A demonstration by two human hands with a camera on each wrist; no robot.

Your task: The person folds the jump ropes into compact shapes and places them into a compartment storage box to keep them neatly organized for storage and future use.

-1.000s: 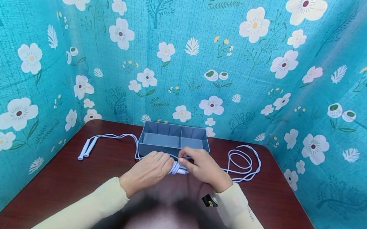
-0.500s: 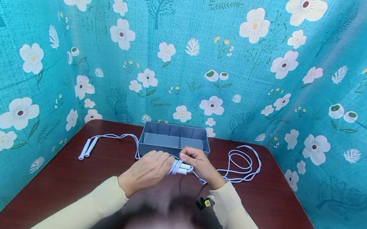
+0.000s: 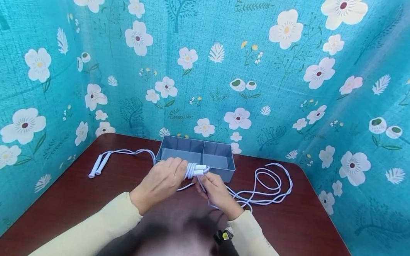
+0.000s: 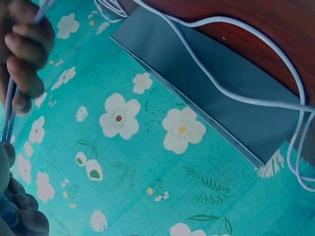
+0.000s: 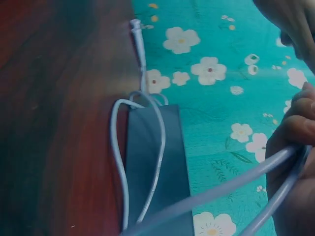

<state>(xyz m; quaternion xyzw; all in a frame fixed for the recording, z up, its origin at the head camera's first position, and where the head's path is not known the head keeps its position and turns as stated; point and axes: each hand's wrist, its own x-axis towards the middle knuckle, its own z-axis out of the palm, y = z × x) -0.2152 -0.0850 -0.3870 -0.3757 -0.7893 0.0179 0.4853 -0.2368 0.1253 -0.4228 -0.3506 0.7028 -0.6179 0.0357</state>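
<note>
My left hand grips a pale lavender jump rope wound in several turns around its paired white handles, whose ends stick out to the right. Just right of this bundle, my right hand pinches the doubled cord near the handle ends. In the right wrist view, two cord strands run out of the right hand. The left wrist view catches the curled left fingers low at the edge, with the right hand above and cord between them. The left palm hides part of the bundle.
A grey two-compartment box stands at the table's back, behind the hands. Two more white jump rope handles lie at left, their cord running toward the box. Loose cord loops lie at right. A floral curtain surrounds the table.
Both hands have shifted: the left with the bundle slightly up and left, the right from above the bundle to below its handle ends. Cord at the right has been drawn along.
</note>
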